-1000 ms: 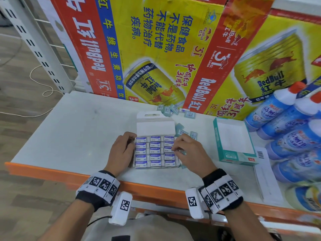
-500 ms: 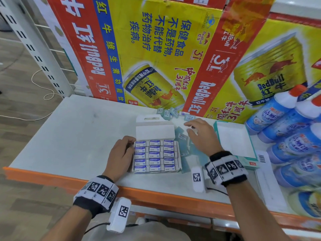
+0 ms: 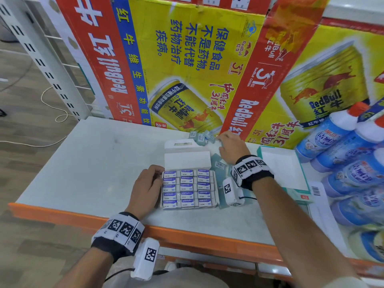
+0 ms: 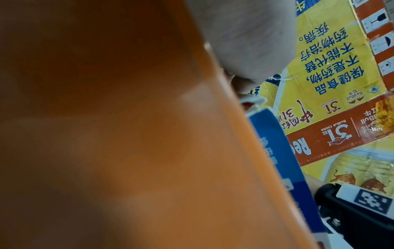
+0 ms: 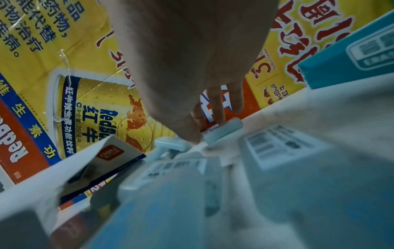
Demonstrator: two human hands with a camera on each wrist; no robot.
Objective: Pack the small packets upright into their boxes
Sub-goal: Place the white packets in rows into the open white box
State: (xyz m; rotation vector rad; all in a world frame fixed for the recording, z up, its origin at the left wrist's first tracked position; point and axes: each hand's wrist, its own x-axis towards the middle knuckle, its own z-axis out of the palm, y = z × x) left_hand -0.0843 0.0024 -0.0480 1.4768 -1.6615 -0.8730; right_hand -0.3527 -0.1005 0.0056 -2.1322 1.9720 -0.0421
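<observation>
The open eraser box (image 3: 187,161) sits on the surface (image 3: 93,163), filled with rows of eraser packets (image 3: 187,187). The left hand (image 3: 145,188) curls its grip round the box's left wall. The right hand (image 3: 231,148) is at the back by the Red Bull carton (image 3: 187,80), its grip apparently pinching a loose eraser packet (image 5: 224,130).

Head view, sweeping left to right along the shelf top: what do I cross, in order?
left hand → filled eraser box → right hand → open teal box → blue bottles
</observation>
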